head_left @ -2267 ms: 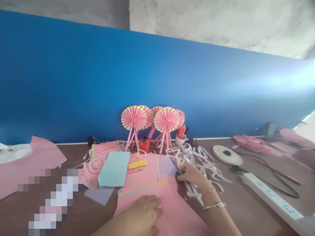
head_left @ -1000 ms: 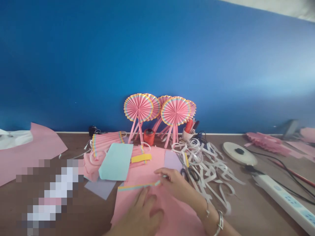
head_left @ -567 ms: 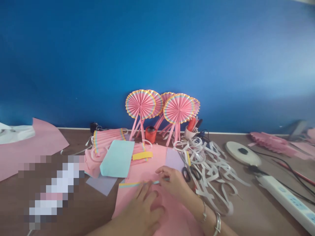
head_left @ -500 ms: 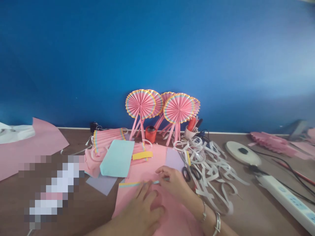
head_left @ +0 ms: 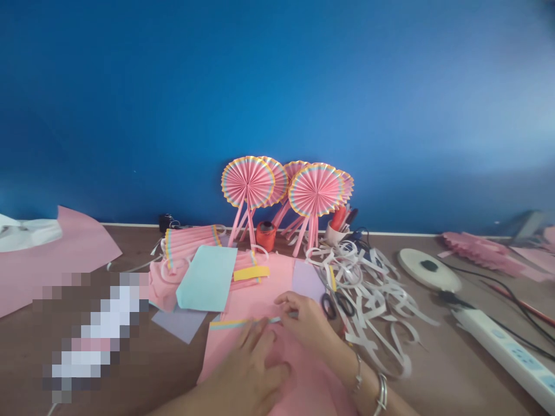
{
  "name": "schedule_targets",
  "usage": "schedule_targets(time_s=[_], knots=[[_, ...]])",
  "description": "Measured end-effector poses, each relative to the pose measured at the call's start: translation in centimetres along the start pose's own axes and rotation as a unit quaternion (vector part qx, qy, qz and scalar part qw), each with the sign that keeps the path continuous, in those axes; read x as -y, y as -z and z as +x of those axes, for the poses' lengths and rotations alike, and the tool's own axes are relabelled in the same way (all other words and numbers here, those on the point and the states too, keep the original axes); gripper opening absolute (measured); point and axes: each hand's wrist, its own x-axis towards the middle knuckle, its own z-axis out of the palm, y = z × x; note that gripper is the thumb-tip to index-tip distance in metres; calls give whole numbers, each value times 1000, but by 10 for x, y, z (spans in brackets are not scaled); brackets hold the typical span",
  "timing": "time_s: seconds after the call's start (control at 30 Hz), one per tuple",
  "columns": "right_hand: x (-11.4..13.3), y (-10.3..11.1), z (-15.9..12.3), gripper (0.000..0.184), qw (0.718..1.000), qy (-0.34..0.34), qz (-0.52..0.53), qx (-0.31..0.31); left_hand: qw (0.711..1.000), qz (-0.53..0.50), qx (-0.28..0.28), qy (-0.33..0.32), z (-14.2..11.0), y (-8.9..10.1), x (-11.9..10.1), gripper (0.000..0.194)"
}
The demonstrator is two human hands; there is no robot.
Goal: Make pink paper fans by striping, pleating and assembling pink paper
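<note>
We rest our left hand [head_left: 255,370] on the pink sheet [head_left: 215,355], which lies on the counter [head_left: 143,370] at the near center. The left fingers are spread, with tips at the far edge, close to the striped border [head_left: 228,325] of yellow and blue. We position our right hand [head_left: 307,323] at the right part of this edge. The right fingers are bent and close together beside a short pale-blue piece [head_left: 274,319]; we cannot tell whether they pinch it. Two bracelets [head_left: 380,394] encircle the right wrist and forearm.

To the right of the right hand, we locate the black-handled scissors [head_left: 337,296], beside a tangled pile of white strips [head_left: 368,312]. A purple sheet [head_left: 306,278] lies just beyond the right hand. Left of it, a light-blue sheet [head_left: 207,278] overlaps pleated pink paper [head_left: 191,242], and a yellow strip [head_left: 251,273] lies to its right.

On the far side, we observe round pink fans [head_left: 248,182] standing near the blue panel [head_left: 173,104]. At the right are a white disc [head_left: 414,274] with a black knob and a power strip [head_left: 505,346].
</note>
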Motion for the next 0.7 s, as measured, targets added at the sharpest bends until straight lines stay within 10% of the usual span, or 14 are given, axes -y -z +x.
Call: schedule_targets(time_s=[0.7], knots=[[0, -1, -1, 32, 1000, -6, -5, -2, 998, -51, -27, 32, -1, -3, -4, 21]])
